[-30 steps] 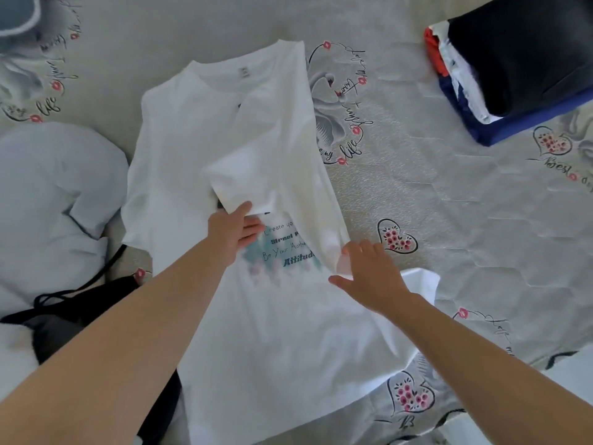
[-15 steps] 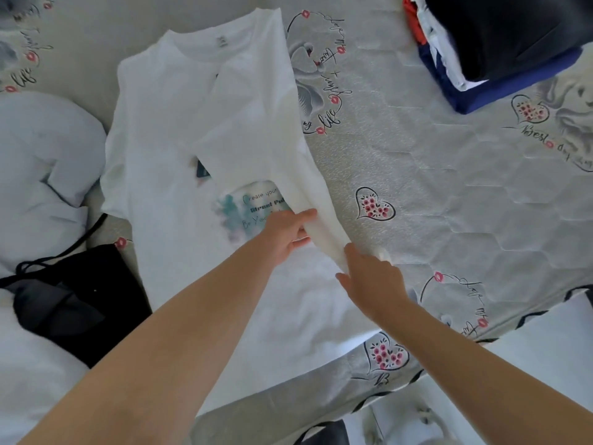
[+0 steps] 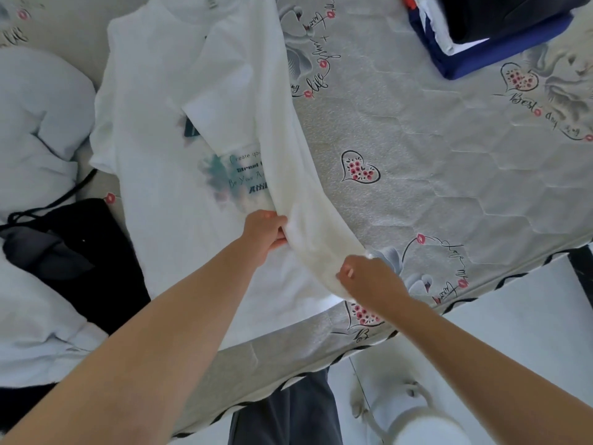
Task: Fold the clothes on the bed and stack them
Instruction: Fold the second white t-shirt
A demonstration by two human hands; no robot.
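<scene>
Head view: a white T-shirt (image 3: 154, 220) lies flat on the bed (image 3: 449, 187), its right side folded over.
Left hand (image 3: 264, 234): grips the folded edge.
Right hand (image 3: 372, 277): pinches the same edge nearer the hem.
Folded stack (image 3: 475, 36): far right corner.
Black garment (image 3: 96, 252): left of the shirt.

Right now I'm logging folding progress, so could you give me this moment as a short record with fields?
item in work: white T-shirt, lying on the bed
fold state: right side turned over the front, partly covering the print
left hand: grip on the folded edge
right hand: grip on the same edge, nearer the hem
finished stack: far right, dark garment on top
waiting: black garment and pale garment at left
</scene>
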